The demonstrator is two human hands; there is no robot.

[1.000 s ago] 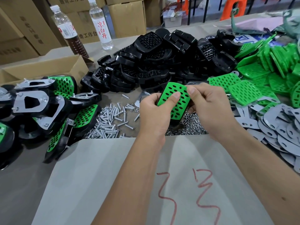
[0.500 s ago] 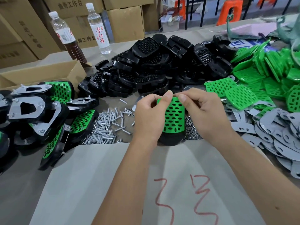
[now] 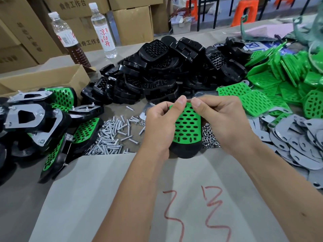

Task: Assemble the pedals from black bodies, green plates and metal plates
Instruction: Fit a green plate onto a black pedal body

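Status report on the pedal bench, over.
Left hand and right hand both grip one pedal. Green plate sits on black body. Nothing in the way.

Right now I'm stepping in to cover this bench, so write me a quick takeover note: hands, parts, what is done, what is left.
Left hand and right hand both grip one black plastic pedal body with a perforated green plate laid on its face, fingertips pinching the far edge.
Supplies: black bodies heaped beyond the hands, green plates far right, grey metal plates near right, silver screws left of the hands, nuts under them.
Done: assembled pedals piled at left.
Left: no metal plate visible on the held pedal yet.
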